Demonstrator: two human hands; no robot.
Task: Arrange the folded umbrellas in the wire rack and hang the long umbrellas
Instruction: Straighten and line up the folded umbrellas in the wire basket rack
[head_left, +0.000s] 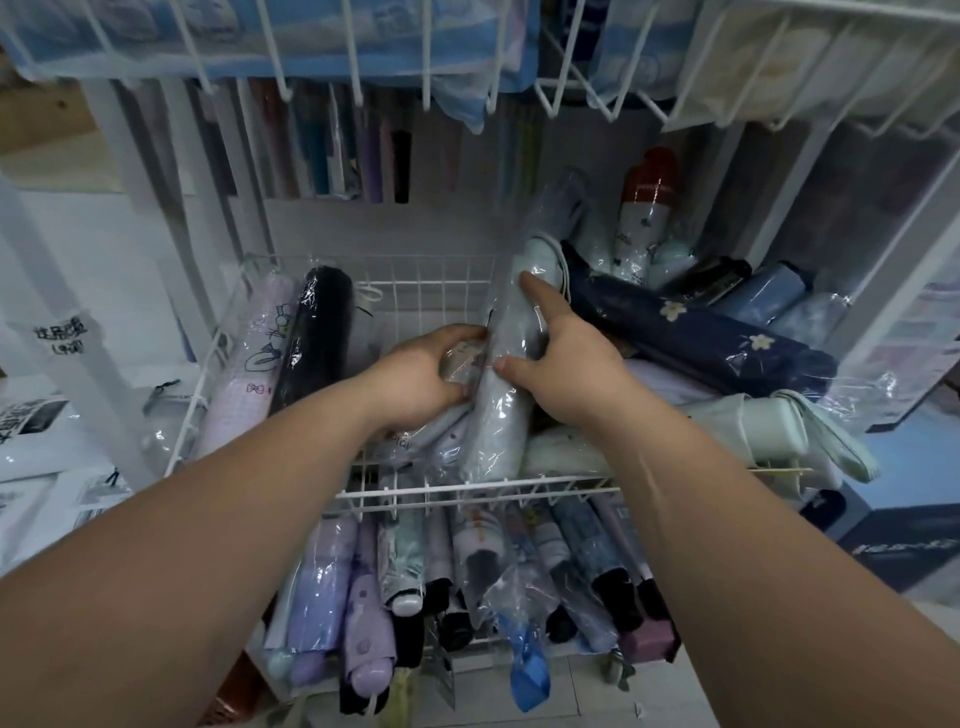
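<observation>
Between left hand (421, 369) and right hand (566, 358) — pale umbrella (496, 421) | both clutch it

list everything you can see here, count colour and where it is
grey-blue umbrella: 1, plastic-wrapped, middle basket centre, between both hands
pale umbrella: 1, whitish-lilac, beside it under the left hand
lilac umbrella: 1, bunny drawing, basket's left side
black umbrella: 1, right of the lilac one
navy umbrella: 1, white flowers, atop right pile
red-capped umbrella: 1, white body, back right
mint umbrella: 1, right front
middle basket: 1, white wire
lower-row umbrellas: many, purple, blue, black, below
long umbrellas: several, mixed, hanging behind
top basket: 1, white wire, overhead
left hand: 1, grips the pale umbrella
right hand: 1, holds the grey-blue umbrella
</observation>
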